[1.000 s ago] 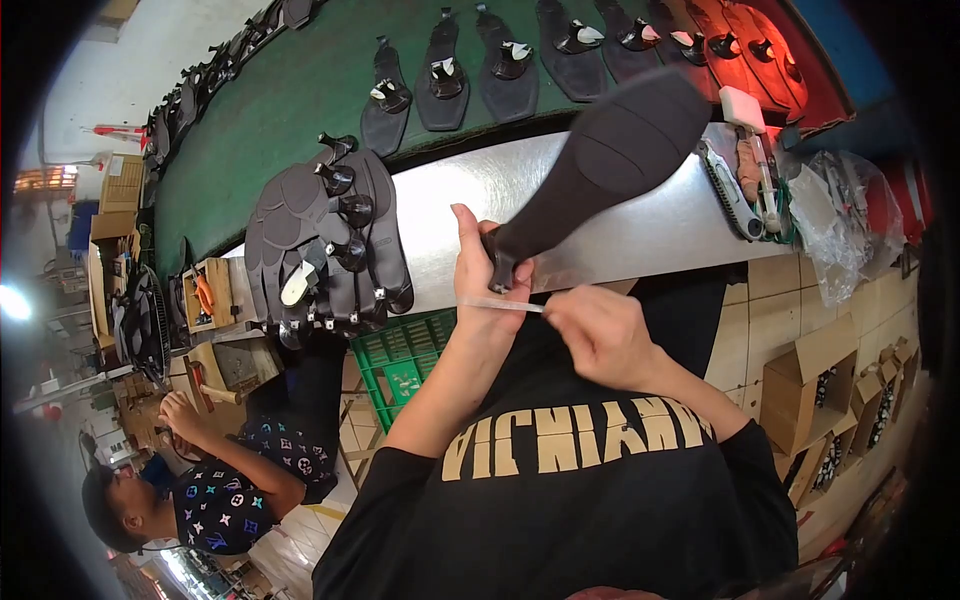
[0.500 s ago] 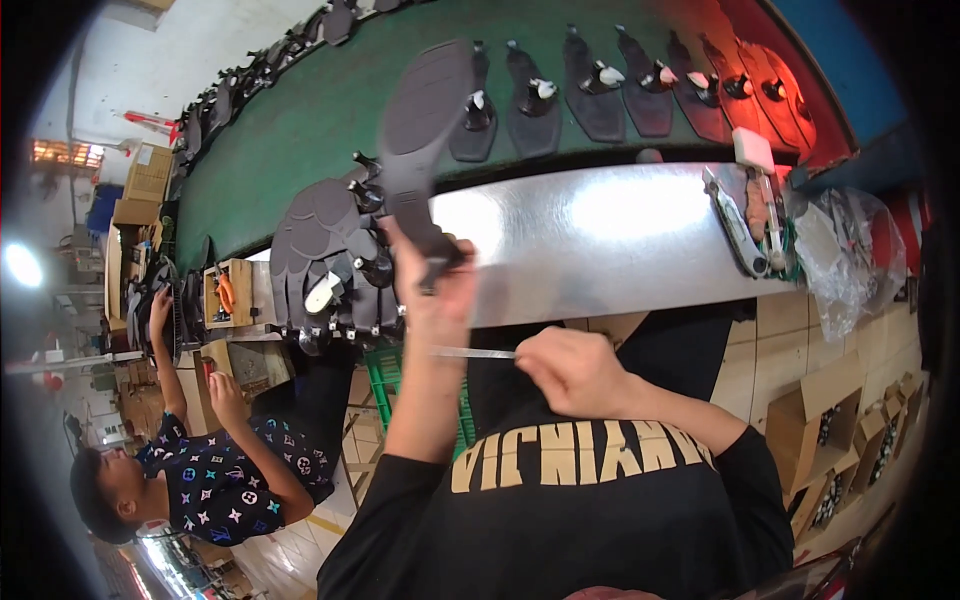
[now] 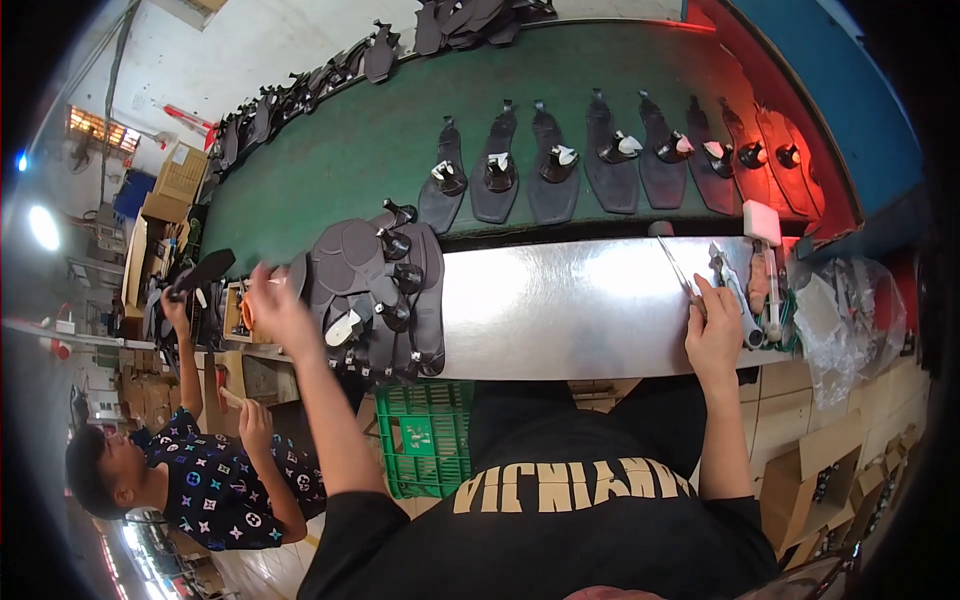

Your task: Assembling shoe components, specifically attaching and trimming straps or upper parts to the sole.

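Note:
My left hand [image 3: 278, 312], smeared by motion, is raised over the left side near a wooden box [image 3: 237, 312] with orange-handled pliers in it. A dark rounded piece shows beside its fingers; I cannot tell whether it is held. My right hand [image 3: 714, 335] is closed on a thin metal tool [image 3: 680, 272] over the right end of the steel worktop [image 3: 560, 310]. Between my hands, a pile of dark grey shoe soles [image 3: 350, 260] with black fittings lies at the worktop's left end. A white piece [image 3: 343, 328] rests on the pile.
Soles with black and white parts [image 3: 553, 165] stand in a row on the green belt [image 3: 330, 150], the right ones lit red. A utility knife [image 3: 735, 295] lies beside my right hand. A co-worker [image 3: 235, 470] is at the left; a green crate [image 3: 425, 440] stands below.
My left hand has moved left from the middle, and the sole it held up is gone from there. My right hand has moved right and forward with the thin metal tool. The view has shifted.

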A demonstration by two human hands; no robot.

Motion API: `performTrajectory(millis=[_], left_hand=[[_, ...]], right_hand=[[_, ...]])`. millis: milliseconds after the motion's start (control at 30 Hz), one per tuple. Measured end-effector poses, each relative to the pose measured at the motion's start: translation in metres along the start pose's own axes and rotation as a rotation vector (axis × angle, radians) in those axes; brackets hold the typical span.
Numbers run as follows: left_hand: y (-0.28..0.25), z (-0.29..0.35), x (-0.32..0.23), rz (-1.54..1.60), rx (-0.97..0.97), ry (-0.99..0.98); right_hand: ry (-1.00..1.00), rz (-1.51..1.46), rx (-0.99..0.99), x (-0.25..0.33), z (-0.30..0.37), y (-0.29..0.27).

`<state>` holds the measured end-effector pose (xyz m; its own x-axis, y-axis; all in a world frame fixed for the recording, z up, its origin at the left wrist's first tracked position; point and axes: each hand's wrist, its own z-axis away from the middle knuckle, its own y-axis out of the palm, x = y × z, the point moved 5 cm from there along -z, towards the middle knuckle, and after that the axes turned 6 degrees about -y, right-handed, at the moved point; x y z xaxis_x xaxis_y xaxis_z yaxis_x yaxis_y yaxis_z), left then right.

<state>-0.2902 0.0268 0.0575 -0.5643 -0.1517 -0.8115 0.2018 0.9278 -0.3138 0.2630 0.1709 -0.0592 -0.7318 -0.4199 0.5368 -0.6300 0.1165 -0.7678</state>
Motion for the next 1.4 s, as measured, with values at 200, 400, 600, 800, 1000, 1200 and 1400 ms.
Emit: performTrajectory(millis=[200,400,600,800,1000,1200,1400], left_hand=[[0.227,0.04,-0.012,-0.588,0.532,0.116],[0.29,0.035,0.039,-0.672,0.281,0.127],[0.255,-0.02,-0.02,0.627,0.164,-0.015],[0.188,0.142,-0.141,0.637,1.078,-0.338],[0.139,0.224,-0.112,0.935,1.202,-0.701],[0.12,0.226,-0.095,0.997,1.169,-0.67],[0.109,0.236,-0.095,0.97,1.23,-0.797]], right_hand=[[-0.089,0.117,-0.106,0.02,-0.009,-0.003],[-0.111,0.011,-0.113,0.049,0.026,-0.025],[-0.15,-0.234,-0.114,0.072,0.019,-0.033],[0.02,-1.583,0.072,0.093,-0.02,0.016],[-0.067,-1.632,-0.009,0.126,-0.027,-0.011],[0.028,-1.204,0.184,0.126,0.005,-0.017],[0.0,-0.996,0.209,0.138,0.025,-0.015]])
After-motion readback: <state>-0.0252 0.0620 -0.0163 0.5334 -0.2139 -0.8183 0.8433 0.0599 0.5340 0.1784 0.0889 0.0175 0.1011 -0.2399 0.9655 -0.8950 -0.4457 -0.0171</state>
